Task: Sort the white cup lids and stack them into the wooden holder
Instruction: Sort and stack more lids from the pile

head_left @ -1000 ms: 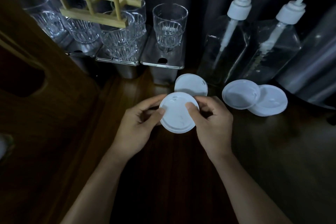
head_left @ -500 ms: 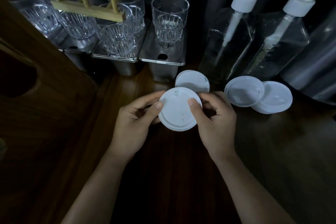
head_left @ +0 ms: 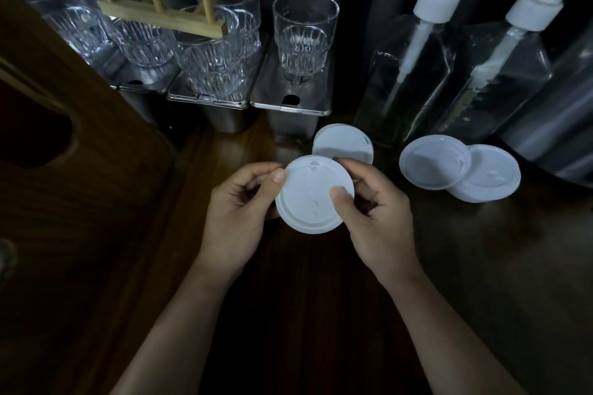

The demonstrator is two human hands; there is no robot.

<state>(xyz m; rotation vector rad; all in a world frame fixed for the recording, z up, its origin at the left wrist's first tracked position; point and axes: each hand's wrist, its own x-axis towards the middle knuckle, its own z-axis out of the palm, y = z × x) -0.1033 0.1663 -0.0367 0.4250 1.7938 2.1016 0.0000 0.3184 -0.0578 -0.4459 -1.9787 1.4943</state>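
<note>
Both hands on one lid, holder at the back left

The left hand and right hand pinch a white lid by its rim above the table. It's probably best to level it, then slide it between the wooden holder rods. Another lid lies just behind, with an overlapping pair to the right.

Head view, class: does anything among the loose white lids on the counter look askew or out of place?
Yes. By the pump bottles, the upper lid lies tilted across the lower lid, seemingly hollow side up. Nothing looks spilled or damaged.
</note>
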